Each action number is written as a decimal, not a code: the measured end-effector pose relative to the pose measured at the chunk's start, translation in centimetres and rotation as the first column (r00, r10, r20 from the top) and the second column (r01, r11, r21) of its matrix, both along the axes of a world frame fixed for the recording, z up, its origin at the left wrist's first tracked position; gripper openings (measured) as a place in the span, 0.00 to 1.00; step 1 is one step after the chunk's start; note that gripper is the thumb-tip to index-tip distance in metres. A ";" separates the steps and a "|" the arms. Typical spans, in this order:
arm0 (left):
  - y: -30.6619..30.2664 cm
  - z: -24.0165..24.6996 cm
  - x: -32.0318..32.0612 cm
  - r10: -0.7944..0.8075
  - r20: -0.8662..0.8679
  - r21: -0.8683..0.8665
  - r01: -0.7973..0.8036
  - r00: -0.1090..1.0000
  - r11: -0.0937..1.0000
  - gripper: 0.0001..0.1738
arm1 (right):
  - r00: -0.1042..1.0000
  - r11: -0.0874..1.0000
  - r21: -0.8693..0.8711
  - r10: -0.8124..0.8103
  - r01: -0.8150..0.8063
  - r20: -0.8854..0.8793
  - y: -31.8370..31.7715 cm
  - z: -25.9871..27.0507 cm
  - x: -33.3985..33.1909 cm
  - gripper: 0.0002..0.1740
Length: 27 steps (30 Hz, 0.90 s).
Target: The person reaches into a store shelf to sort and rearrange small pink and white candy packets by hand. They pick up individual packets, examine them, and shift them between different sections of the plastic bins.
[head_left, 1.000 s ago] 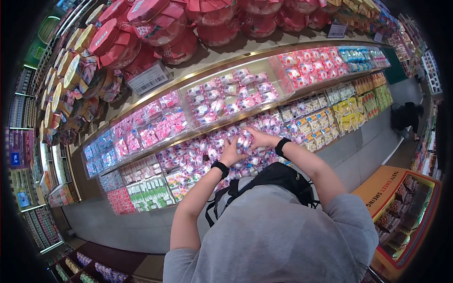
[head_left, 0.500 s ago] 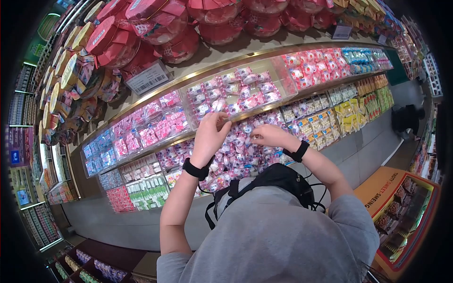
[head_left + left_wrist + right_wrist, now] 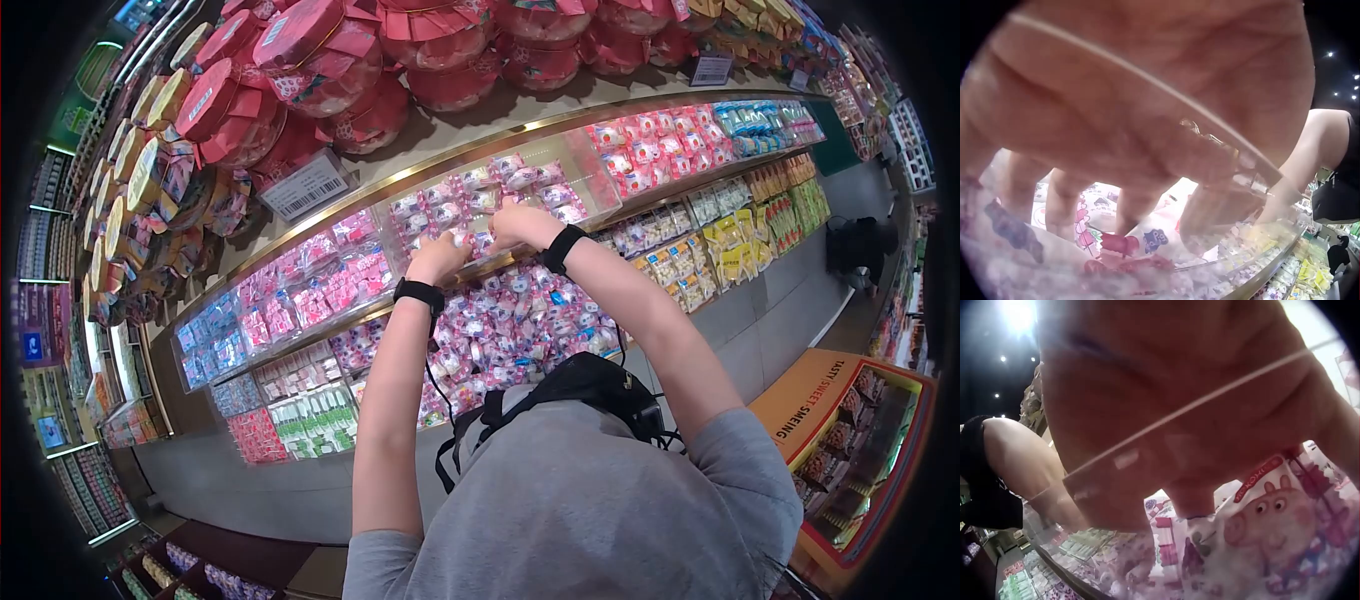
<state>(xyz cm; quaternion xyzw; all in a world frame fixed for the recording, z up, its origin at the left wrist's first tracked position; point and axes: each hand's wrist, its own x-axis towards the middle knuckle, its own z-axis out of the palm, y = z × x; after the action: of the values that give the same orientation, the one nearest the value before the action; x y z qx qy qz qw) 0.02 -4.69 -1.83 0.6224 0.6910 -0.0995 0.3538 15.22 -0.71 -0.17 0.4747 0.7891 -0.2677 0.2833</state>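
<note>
Both hands are inside the upper clear bin, among pink-and-white candy packets printed with a cartoon pig. My left hand reaches over the bin's front panel at the left. Its fingers point down, spread against packets, in the left wrist view. Close beside it, my right hand bends down over the same row. In the right wrist view a pig-faced packet lies at its curled fingers and covers their tips. The clear panel crosses in front of both palms.
Below is a lower bin heaped with similar packets. Red-topped jars and a price tag stand on the ledge above. Neighbouring bins hold pink bags and red-and-white packets. An orange display case is at right.
Both hands were in the lower heap, gathered round a packet. The left rose to the upper bin first, then the right followed up and to the left beside it.
</note>
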 end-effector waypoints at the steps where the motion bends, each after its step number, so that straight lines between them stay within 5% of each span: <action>1: 0.2 -0.4 -0.2 -0.074 -0.004 -0.019 0.074 0.997 0.997 0.35 | 1.000 1.000 -0.001 0.003 -0.003 -0.001 0.4 -1.4 -0.5 0.30; 7: 0.3 -0.3 -0.9 -0.172 0.090 -0.016 0.174 0.981 0.985 0.29 | 0.990 1.000 0.001 -0.002 0.002 0.141 1.7 -5.0 -1.1 0.30; 10: -0.1 -0.4 -1.4 -0.075 0.227 0.012 0.074 0.971 0.997 0.28 | 1.000 0.999 -0.044 0.012 -0.011 0.026 2.0 -3.7 0.0 0.31; 12: -0.4 0.0 -1.3 -0.015 0.298 0.047 0.001 0.954 0.999 0.27 | 0.976 0.992 -0.121 -0.048 0.022 -0.213 1.9 -3.0 1.0 0.32; 18: -2.6 4.0 0.5 0.043 0.146 0.289 -0.084 0.988 0.954 0.23 | 0.910 0.985 -0.157 -0.124 0.066 -0.396 1.8 -2.6 2.7 0.27; 19: -3.3 4.5 0.7 -0.011 0.101 0.462 -0.037 0.995 0.886 0.21 | 0.911 0.985 -0.157 -0.122 0.064 -0.395 1.9 -2.2 3.0 0.27; 20: -4.1 5.1 0.9 -0.056 0.047 0.617 0.016 0.997 0.787 0.19 | 0.879 0.978 -0.182 -0.178 0.106 -0.443 2.0 -1.9 3.6 0.27; 23: -7.0 8.6 1.9 -0.111 0.068 0.664 0.038 0.991 0.747 0.15 | 0.828 0.963 -0.212 -0.251 0.163 -0.501 1.2 1.6 4.9 0.25; 25: -9.5 8.7 2.4 -0.206 0.238 0.614 0.017 0.949 0.789 0.15 | 0.650 0.965 -0.152 -0.256 0.213 -0.715 0.3 3.2 6.6 0.20; 27: -11.9 5.7 3.0 -0.246 0.227 0.541 0.088 0.942 0.836 0.15 | 0.481 0.937 -0.284 -0.348 0.203 -0.805 -2.5 7.6 7.7 0.17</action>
<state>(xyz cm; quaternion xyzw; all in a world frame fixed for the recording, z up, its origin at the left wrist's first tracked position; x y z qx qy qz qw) 2.99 -16.54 3.89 0.7611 0.5755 0.1529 0.2571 22.93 -3.21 7.39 0.3829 0.7172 -0.5637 -0.1459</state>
